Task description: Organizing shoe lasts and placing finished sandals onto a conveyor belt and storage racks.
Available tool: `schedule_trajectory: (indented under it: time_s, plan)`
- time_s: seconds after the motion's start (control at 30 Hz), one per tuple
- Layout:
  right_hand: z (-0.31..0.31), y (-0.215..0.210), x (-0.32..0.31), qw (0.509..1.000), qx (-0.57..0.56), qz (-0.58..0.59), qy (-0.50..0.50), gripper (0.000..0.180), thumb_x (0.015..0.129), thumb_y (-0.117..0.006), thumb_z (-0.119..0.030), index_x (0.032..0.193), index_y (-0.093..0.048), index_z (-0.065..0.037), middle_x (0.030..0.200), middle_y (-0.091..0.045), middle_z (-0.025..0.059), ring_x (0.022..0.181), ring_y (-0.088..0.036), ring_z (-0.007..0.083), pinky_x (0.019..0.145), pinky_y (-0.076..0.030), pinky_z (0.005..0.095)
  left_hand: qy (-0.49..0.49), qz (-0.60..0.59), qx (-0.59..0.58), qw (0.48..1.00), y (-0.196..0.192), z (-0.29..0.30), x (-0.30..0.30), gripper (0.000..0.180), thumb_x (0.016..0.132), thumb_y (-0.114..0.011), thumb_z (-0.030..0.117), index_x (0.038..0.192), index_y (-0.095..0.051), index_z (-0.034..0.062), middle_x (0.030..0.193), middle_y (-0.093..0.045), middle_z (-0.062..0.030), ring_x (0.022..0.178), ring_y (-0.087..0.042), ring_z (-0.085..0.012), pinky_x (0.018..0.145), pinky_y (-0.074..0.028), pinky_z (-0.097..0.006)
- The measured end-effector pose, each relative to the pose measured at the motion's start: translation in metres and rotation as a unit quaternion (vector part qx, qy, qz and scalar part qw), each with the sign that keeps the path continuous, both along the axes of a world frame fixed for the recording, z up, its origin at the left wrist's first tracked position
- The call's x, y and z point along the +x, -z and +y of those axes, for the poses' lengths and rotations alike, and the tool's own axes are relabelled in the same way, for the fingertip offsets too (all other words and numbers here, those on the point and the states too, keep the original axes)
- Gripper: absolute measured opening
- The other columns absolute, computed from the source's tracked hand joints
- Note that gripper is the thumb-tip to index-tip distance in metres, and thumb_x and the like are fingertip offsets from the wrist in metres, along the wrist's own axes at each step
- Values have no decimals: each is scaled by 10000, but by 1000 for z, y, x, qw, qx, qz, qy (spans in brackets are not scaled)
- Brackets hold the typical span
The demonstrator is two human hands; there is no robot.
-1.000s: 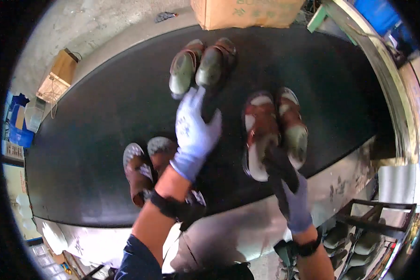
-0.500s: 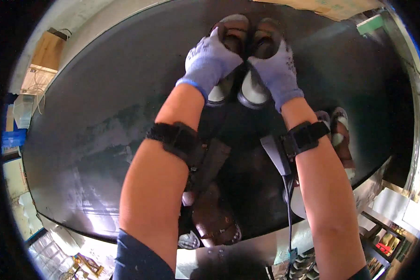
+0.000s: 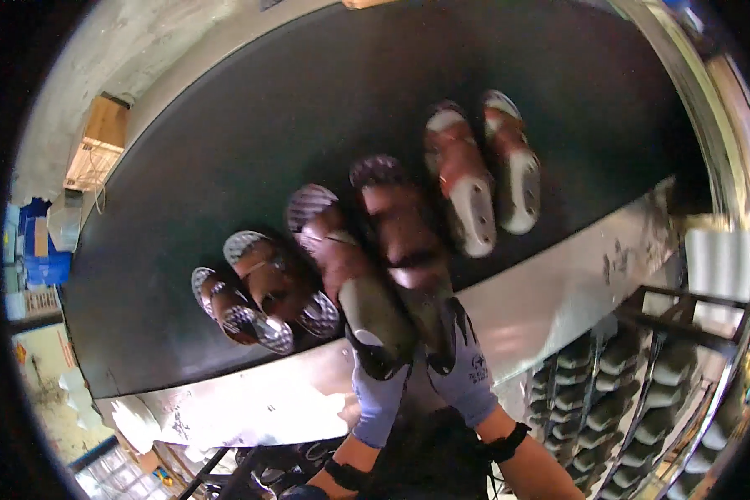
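Two brown strappy sandals with grey-green shoe lasts inside lie at the near edge of a dark belt (image 3: 208,167), toes pointing away. My left hand (image 3: 379,379), in a pale glove, is closed round the heel end of the left sandal (image 3: 342,267). The heel end of the right sandal (image 3: 400,221) is in my gloved right hand (image 3: 467,375). Motion blurs both sandals, and the fingertips are partly hidden behind the lasts. Just left of them sit two brown sandals (image 3: 271,279) with patterned soles. Another sandal pair (image 3: 458,167) with pale lasts lies to the right.
A metal ledge (image 3: 558,292) runs along the belt's near side. At the lower right stands a rack (image 3: 683,308) with many dark and grey shoe lasts. A wooden box (image 3: 104,133) and blue items (image 3: 46,254) are beyond the belt's left end.
My hands have drawn back from the far part of the belt to its near edge and hold a sandal pair there; whether it is the same pair, I cannot tell. The view has shifted.
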State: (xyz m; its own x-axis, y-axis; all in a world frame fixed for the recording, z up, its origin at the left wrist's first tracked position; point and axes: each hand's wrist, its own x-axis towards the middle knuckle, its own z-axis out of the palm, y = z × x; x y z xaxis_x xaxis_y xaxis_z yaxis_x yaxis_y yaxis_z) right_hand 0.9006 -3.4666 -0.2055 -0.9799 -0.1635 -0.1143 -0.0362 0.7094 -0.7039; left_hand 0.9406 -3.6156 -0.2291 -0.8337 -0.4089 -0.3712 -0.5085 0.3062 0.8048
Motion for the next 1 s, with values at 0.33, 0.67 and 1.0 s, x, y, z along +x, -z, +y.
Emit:
schedule_trajectory:
  time_s: [0.33, 0.67, 1.0]
  plan:
    - [41, 49, 60, 994, -4, 33, 101, 770, 707, -650, -288, 1325, -331, 41, 1329, -374, 294, 1229, -378, 416, 1030, -313, 472, -36, 238, 190, 952, 44, 1, -70, 367, 787, -661, 88, 1124, -553, -8, 1039, -614, -73, 886, -587, -182, 803, -485, -316]
    - [32, 45, 106, 985, -37, -86, 148, 840, 652, -684, -253, 1366, -302, -30, 1369, -322, 267, 1262, -320, 434, 1061, -285, 457, 105, 142, -59, 983, 48, 8, 90, 775, 662, -761, 133, 1343, -407, 26, 1217, -556, -108, 1054, -534, -185, 867, -463, -308]
    - [169, 155, 361, 732, -559, -287, 264, 756, 679, -729, -96, 1349, -385, -40, 1217, -541, 141, 1083, -542, 208, 910, -446, 365, -10, -226, 420, 879, 55, 77, 261, 678, 713, -664, -32, 1319, -359, -13, 1210, -514, -169, 1043, -557, -249, 878, -492, -382]
